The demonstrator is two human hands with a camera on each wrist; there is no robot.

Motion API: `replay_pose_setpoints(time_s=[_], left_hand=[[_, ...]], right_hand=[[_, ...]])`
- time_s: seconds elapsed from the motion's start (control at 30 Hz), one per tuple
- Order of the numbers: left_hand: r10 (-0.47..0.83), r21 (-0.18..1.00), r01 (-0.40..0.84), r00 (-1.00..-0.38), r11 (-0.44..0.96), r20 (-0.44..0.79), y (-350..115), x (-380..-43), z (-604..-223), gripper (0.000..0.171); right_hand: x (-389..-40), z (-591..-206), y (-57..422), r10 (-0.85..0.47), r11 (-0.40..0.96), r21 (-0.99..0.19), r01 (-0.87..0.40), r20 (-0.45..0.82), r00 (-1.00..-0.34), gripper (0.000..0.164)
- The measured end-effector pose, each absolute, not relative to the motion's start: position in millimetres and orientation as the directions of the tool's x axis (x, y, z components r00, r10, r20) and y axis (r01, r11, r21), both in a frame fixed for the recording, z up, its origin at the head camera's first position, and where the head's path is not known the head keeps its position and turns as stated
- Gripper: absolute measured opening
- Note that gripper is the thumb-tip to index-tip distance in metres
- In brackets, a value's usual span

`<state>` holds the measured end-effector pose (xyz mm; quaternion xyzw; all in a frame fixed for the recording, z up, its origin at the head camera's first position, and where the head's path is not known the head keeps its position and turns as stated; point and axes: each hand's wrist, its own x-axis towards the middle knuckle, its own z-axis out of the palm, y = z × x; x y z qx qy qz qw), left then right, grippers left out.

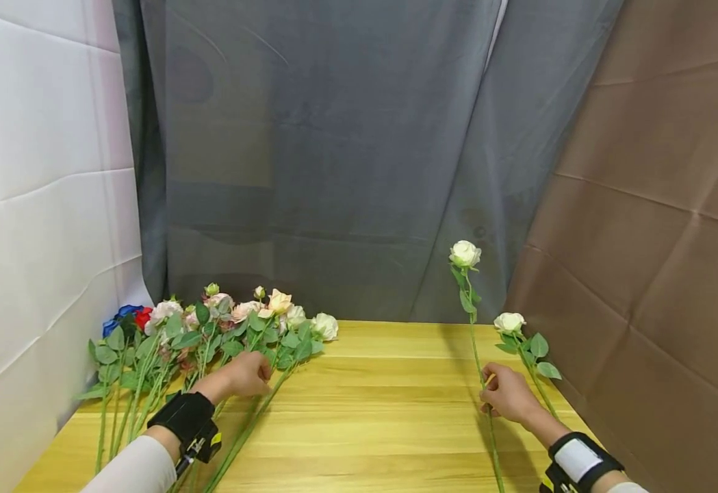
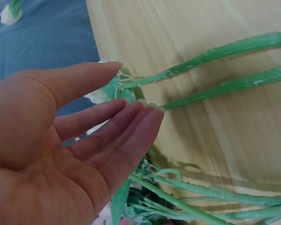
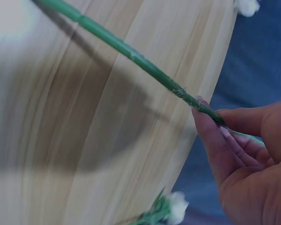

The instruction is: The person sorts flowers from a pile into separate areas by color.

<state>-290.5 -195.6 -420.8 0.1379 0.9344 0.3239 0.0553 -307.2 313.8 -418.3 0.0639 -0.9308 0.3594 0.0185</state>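
Note:
Between thumb and fingers, my right hand (image 1: 509,396) pinches the green stem (image 3: 140,60) of a white rose (image 1: 465,254). The rose stands nearly upright, bloom at the top and leaves just beneath it. To its right, a second white rose (image 1: 510,322) lies on the table. My left hand (image 1: 244,375) hovers at the right part of the flower pile, thumb apart from its slightly bent fingers. In the left wrist view, its fingertips are right at a green stem (image 2: 225,86) and nothing is gripped. Several pale pink, peach and white roses (image 1: 280,302) lie by that hand.
Blue roses (image 1: 126,313) and a red rose (image 1: 143,318) lie at the pile's far left. The wooden table (image 1: 383,411) ends at a grey curtain (image 1: 334,171). A white cloth (image 1: 44,205) hangs on the left, a brown one (image 1: 654,226) on the right.

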Motion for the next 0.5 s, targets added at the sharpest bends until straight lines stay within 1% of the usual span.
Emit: replay_pose_setpoints(time_s=[0.07, 0.17, 0.27, 0.33, 0.4, 0.5], left_hand=[[0.286, 0.618, 0.212, -0.958, 0.757, -0.021, -196, -290, -423, 0.023], [0.282, 0.61, 0.207, -0.959, 0.765, -0.027, -196, -290, -426, 0.027], [0.286, 0.59, 0.204, -0.957, 0.781, -0.048, -194, -291, -428, 0.044], [0.283, 0.582, 0.189, -0.956, 0.791, -0.073, -193, -291, -429, 0.052], [0.283, 0.564, 0.188, -0.955, 0.804, -0.085, -192, -292, -430, 0.055], [0.276, 0.544, 0.181, -0.956, 0.819, -0.096, -190, -292, -431, 0.05]], right_hand=[[-310, -421, 329, -0.086, 0.76, -0.64, -0.113, 0.073, -0.994, 0.017], [-313, -425, 350, -0.069, 0.79, -0.606, -0.094, 0.065, -0.996, 0.017], [-313, -427, 368, -0.057, 0.824, -0.562, -0.079, 0.056, -0.997, 0.017], [-312, -427, 379, -0.045, 0.85, -0.523, -0.07, 0.06, -0.997, 0.017], [-312, -427, 390, -0.029, 0.877, -0.477, -0.057, 0.067, -0.997, 0.017], [-311, -428, 408, 0.005, 0.897, -0.442, -0.023, 0.063, -0.998, 0.019]])
